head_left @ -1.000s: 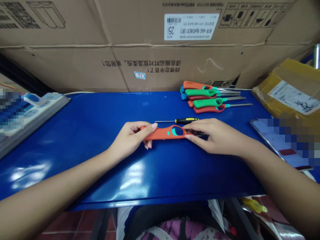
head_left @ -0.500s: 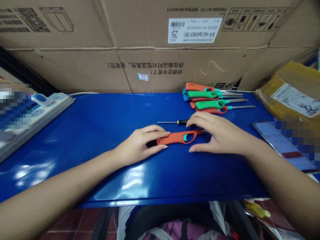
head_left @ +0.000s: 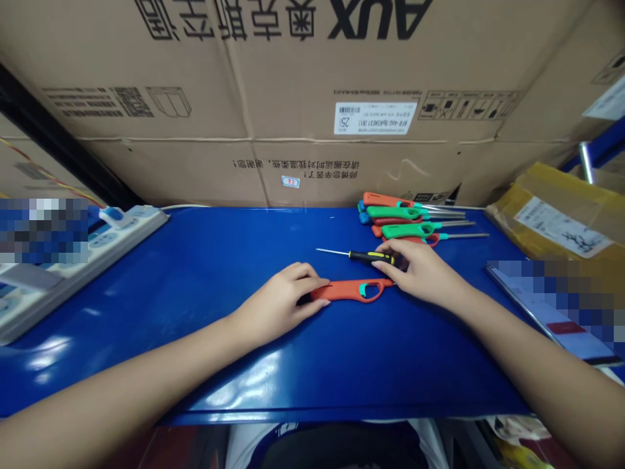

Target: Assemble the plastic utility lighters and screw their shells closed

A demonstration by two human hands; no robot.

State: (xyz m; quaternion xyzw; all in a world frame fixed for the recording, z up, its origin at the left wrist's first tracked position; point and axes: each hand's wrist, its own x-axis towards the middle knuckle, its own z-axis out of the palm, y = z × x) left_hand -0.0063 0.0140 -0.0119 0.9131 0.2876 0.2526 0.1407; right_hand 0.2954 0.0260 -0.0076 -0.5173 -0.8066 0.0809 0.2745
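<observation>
An orange lighter (head_left: 349,290) with a teal trigger lies flat on the blue table (head_left: 195,286). My left hand (head_left: 286,301) rests on its left end, fingers curled over the handle. My right hand (head_left: 420,273) covers the lighter's right end and closes on the black-and-yellow handle of a small screwdriver (head_left: 364,256), whose thin shaft points left just behind the lighter.
A pile of orange, green and blue lighters (head_left: 405,218) lies at the back right. Large cardboard boxes (head_left: 303,98) wall off the rear. A white power strip (head_left: 92,244) sits at the left, a yellow-brown parcel (head_left: 556,215) and a phone (head_left: 551,312) at the right.
The lighter was set down flat on the table. My right hand left it and moved back onto the screwdriver. The camera tilted upward.
</observation>
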